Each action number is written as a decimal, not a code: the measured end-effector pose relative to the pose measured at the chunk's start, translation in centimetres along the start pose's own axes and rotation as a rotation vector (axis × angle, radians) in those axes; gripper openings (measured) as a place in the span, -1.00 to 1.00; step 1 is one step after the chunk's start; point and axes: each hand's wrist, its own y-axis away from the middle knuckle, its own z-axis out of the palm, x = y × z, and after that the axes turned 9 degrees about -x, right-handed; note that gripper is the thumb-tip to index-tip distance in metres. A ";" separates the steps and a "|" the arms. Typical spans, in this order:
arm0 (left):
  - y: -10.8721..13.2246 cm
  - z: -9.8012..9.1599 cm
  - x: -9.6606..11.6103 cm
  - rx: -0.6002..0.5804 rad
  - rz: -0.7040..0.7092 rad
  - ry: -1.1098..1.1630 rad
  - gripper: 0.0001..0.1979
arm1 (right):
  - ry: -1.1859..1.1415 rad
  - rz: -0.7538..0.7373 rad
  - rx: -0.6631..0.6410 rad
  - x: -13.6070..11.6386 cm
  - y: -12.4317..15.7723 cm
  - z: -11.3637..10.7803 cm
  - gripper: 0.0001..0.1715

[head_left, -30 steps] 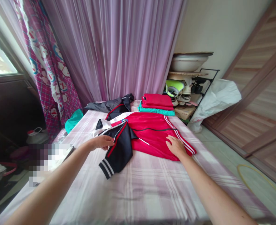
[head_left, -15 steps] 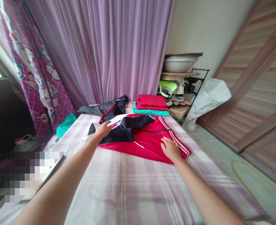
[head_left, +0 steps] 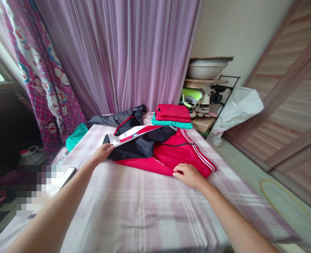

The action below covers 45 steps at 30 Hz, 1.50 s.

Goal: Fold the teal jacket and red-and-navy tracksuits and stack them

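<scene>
A red, navy and white track jacket (head_left: 182,151) lies spread on a checked bed cover. Its navy sleeve part, with a white and red band, lies across the red body, and white stripes run down the right edge. My left hand (head_left: 104,152) is closed on the jacket's left end, by the navy and white cloth. At the near red edge, my right hand (head_left: 188,174) has thumb and fingers pinched on the fabric. Behind the jacket sit a folded red garment (head_left: 172,112) and a folded teal garment (head_left: 171,123), stacked. Dark crumpled clothes (head_left: 115,119) lie at the far left.
The plaid bed cover (head_left: 134,207) extends toward me. A teal cloth (head_left: 76,137) lies at the left edge, near a partly blurred-out flat object. Purple curtains (head_left: 134,52) hang behind. At right stand a shoe rack (head_left: 225,95), a white bag (head_left: 237,109) and a wooden wardrobe (head_left: 284,91).
My left hand has moved left and nearer along the navy cloth to its end. My right hand has gone from lying flat on the red cloth to pinching its near edge.
</scene>
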 end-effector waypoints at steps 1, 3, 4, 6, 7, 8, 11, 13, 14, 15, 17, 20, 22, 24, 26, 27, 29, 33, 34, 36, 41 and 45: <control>1.0 -0.5 -0.4 -0.021 0.049 0.076 -0.53 | -0.034 -0.032 -0.050 0.1 0.3 -0.3 -0.78; 3.3 -1.5 -1.6 -0.076 0.142 0.216 -0.46 | -0.070 -0.063 -0.170 0.3 0.7 -0.8 -0.79; 4.4 -2.0 -2.1 -0.104 0.160 0.249 -0.44 | -0.069 -0.057 -0.226 0.3 0.8 -1.0 -0.78; 6.1 -2.4 -3.1 -0.149 0.127 0.214 -0.41 | -0.033 -0.029 -0.317 -0.2 0.6 -1.6 -0.77; 6.6 -2.3 -3.4 -0.171 0.096 0.162 -0.41 | -0.007 -0.023 -0.356 -0.6 0.3 -1.9 -0.77; 6.9 -2.2 -3.5 -0.182 0.066 0.099 -0.42 | 0.011 -0.026 -0.392 -1.2 0.0 -2.2 -0.78; 7.1 -1.0 -3.0 -0.142 0.030 -0.108 -0.53 | -0.001 -0.057 -0.372 -3.2 -1.0 -2.5 -0.76; 7.2 -0.1 -2.4 -0.061 0.045 -0.222 -0.66 | -0.024 -0.079 -0.276 -4.4 -1.4 -1.8 -0.70; 7.5 0.4 -2.2 -0.012 0.068 -0.265 -0.72 | -0.017 -0.099 -0.244 -4.8 -1.5 -1.2 -0.70; 7.8 0.8 -2.0 0.038 0.101 -0.296 -0.77 | 0.005 -0.118 -0.229 -5.0 -1.5 -0.5 -0.73; 8.8 1.4 -1.9 0.129 0.171 -0.316 -0.80 | 0.061 -0.150 -0.230 -5.1 -1.3 0.7 -0.81; 10.5 1.7 -2.4 0.135 0.225 -0.283 -0.77 | 0.076 -0.140 -0.241 -4.8 -0.9 1.5 -0.80; 11.4 1.6 -2.7 0.045 0.212 -0.282 -0.76 | 0.044 -0.130 -0.268 -4.6 -0.5 1.3 -0.80; 11.9 1.4 -3.0 -0.047 0.181 -0.309 -0.76 | 0.011 -0.122 -0.281 -4.7 -0.2 0.8 -0.79; 12.1 1.5 -3.2 -0.090 0.165 -0.345 -0.74 | -0.031 -0.124 -0.271 -4.8 0.2 0.6 -0.79; 12.2 1.6 -3.3 -0.091 0.164 -0.358 -0.73 | -0.059 -0.127 -0.264 -4.7 0.4 0.6 -0.80; 12.2 1.9 -3.5 -0.068 0.168 -0.369 -0.69 | -0.131 -0.127 -0.234 -4.4 0.8 1.0 -0.78; 12.1 2.4 -3.7 0.048 0.117 -0.356 -0.57 | -0.254 -0.132 -0.103 -2.9 1.1 2.8 -0.69; 11.9 2.4 -3.6 0.074 0.091 -0.370 -0.55 | -0.272 -0.136 -0.055 -2.6 1.0 3.4 -0.67; 11.3 2.3 -3.2 0.094 0.018 -0.422 -0.54 | -0.272 -0.126 0.056 -1.9 0.9 4.6 -0.64; 9.5 2.2 -1.6 0.068 -0.203 -0.529 -0.50 | -0.071 -0.057 0.331 -2.1 1.0 6.8 -0.62; 9.3 2.6 -1.6 0.132 -0.222 -0.546 -0.49 | -0.032 -0.099 0.375 -2.2 1.5 6.7 -0.65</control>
